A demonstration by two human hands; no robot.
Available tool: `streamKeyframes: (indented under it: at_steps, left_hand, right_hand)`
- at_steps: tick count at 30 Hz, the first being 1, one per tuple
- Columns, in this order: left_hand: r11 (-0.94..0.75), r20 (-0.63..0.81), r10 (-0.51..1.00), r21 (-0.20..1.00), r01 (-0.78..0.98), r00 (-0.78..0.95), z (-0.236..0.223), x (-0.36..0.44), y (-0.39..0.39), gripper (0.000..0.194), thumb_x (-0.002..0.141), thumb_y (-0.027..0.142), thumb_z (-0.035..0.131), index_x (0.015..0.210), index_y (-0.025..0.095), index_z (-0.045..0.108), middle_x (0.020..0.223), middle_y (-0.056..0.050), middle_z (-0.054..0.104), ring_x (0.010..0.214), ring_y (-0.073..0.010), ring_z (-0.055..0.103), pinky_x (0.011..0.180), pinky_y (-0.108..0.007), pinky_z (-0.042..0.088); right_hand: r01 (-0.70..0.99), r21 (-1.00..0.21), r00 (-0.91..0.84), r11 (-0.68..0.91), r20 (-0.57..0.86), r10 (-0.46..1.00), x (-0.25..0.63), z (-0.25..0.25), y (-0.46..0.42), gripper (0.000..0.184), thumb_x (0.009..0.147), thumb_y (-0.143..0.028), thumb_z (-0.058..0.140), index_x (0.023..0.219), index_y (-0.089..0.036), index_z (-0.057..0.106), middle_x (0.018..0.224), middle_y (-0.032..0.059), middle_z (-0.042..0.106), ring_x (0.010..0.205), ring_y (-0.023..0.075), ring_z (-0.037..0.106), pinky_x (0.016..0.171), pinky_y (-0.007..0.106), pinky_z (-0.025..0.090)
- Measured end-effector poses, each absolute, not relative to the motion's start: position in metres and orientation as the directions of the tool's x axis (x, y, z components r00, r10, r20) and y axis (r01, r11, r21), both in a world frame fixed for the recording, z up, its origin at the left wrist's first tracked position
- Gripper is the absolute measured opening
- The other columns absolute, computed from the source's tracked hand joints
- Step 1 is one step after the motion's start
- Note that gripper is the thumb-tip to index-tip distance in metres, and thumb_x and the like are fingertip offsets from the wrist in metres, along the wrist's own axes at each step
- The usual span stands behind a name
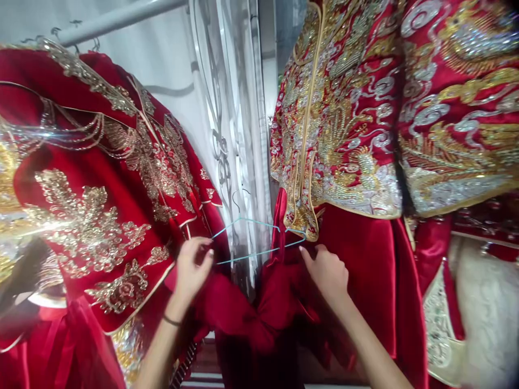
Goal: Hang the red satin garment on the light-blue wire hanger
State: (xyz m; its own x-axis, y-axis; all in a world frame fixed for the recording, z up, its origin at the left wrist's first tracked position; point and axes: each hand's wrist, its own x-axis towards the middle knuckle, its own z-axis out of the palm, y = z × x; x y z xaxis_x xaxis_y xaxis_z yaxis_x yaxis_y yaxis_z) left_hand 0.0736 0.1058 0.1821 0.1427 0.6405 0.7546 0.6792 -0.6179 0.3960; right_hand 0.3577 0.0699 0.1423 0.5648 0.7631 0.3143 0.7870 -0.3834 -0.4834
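nearest the camera, two bare forearms reach up and forward. the left hand (193, 266), a thin dark band on its wrist, has its fingers curled around the left end of a thin pale-blue wire hanger (253, 237). the right hand (326, 270) pinches the hanger's right end together with a fold of plain dark-red satin cloth (259, 308), which droops from the hanger between the two hands. to the left hangs a red robe with gold floral embroidery (93, 216); to the right, a red jacket thick with gold and silver embroidery (340, 119). behind them, a white sheer curtain (231, 108) and a grey metal rail (117, 19).
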Motion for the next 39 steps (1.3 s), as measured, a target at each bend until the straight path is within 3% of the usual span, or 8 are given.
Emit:
streamKeyframes:
  at_steps: [2,5,7,12,18,21,31,39]
  left_hand:
    - [-0.652,0.656,0.705,0.452,0.609,0.268,0.169,0.122,0.107,0.022,0.08,0.032,0.046,0.086,0.019,0.062,0.089,-0.007,0.065,0.085,-0.02,0.058,0.08,-0.033,0.045]
    - [-0.655,0.56,0.747,0.53,0.538,0.358,0.15,0.194,0.124,0.034,0.08,0.036,0.047,0.105,0.015,0.058,0.104,-0.012,0.063,0.097,-0.023,0.057,0.085,-0.035,0.042]
    - [-0.656,0.54,0.754,0.591,0.469,0.375,0.142,0.228,0.138,0.035,0.081,0.035,0.045,0.105,0.013,0.056,0.097,-0.013,0.064,0.09,-0.0221,0.058,0.08,-0.034,0.043]
    - [-0.678,0.541,0.732,0.633,0.374,0.413,0.136,0.246,0.149,0.023,0.082,0.031,0.04,0.075,0.015,0.056,0.067,-0.002,0.056,0.064,-0.0145,0.05,0.062,-0.027,0.038]
    - [-0.656,0.486,0.723,0.706,0.268,0.491,0.134,0.224,0.139,0.026,0.082,0.036,0.042,0.066,0.016,0.049,0.059,0.004,0.043,0.057,-0.0101,0.041,0.058,-0.022,0.033]
    - [-0.645,0.484,0.728,0.723,0.247,0.486,0.135,0.22,0.134,0.028,0.081,0.039,0.045,0.066,0.015,0.049,0.06,0.003,0.044,0.059,-0.0103,0.041,0.06,-0.022,0.033]
    - [-0.571,0.497,0.791,0.809,0.138,0.356,0.133,0.236,0.135,0.02,0.07,0.024,0.049,0.053,0.016,0.045,0.054,0.002,0.047,0.054,-0.0102,0.039,0.053,-0.023,0.033]
    - [-0.607,0.527,0.784,0.762,0.226,0.328,0.129,0.232,0.138,0.028,0.075,0.022,0.042,0.047,0.015,0.046,0.047,0.002,0.047,0.049,-0.01,0.039,0.048,-0.023,0.031]
  right_hand:
    - [0.778,-0.465,0.555,-0.422,0.193,0.809,0.374,0.125,0.078,0.043,0.084,-0.045,0.04,0.096,-0.01,0.06,0.086,0.0187,0.065,0.079,0.0301,0.063,0.063,0.036,0.045]
    - [0.773,-0.509,0.512,-0.38,0.144,0.847,0.38,0.113,0.087,0.029,0.08,-0.034,0.045,0.084,-0.012,0.063,0.087,0.0168,0.066,0.082,0.0274,0.063,0.062,0.03,0.043]
    - [0.766,-0.541,0.512,-0.346,0.189,0.838,0.381,0.113,0.089,0.024,0.078,-0.029,0.046,0.079,-0.013,0.064,0.082,0.0152,0.067,0.079,0.0254,0.063,0.06,0.028,0.041]
    - [0.763,-0.585,0.528,-0.273,0.321,0.786,0.395,0.124,0.089,0.022,0.076,-0.025,0.046,0.069,-0.015,0.064,0.072,0.0123,0.067,0.072,0.0224,0.063,0.057,0.026,0.037]
    - [0.742,-0.631,0.546,-0.228,0.371,0.751,0.396,0.138,0.077,0.021,0.077,-0.021,0.045,0.064,-0.015,0.06,0.064,0.009,0.064,0.063,0.0184,0.059,0.055,0.025,0.032]
    - [0.798,-0.58,0.471,-0.163,0.433,0.768,0.385,0.149,0.068,0.02,0.076,-0.019,0.045,0.063,-0.016,0.059,0.061,0.0066,0.063,0.059,0.0169,0.057,0.054,0.025,0.03]
    - [0.915,-0.39,0.303,-0.101,0.499,0.812,0.314,0.205,0.072,0.019,0.08,-0.015,0.042,0.079,-0.013,0.061,0.075,0.0109,0.066,0.07,0.0198,0.061,0.054,0.025,0.034]
    - [0.879,-0.471,0.341,-0.068,0.524,0.781,0.303,0.164,0.07,0.038,0.09,-0.029,0.033,0.118,-0.011,0.051,0.091,0.0132,0.067,0.075,0.0211,0.063,0.061,0.027,0.042]
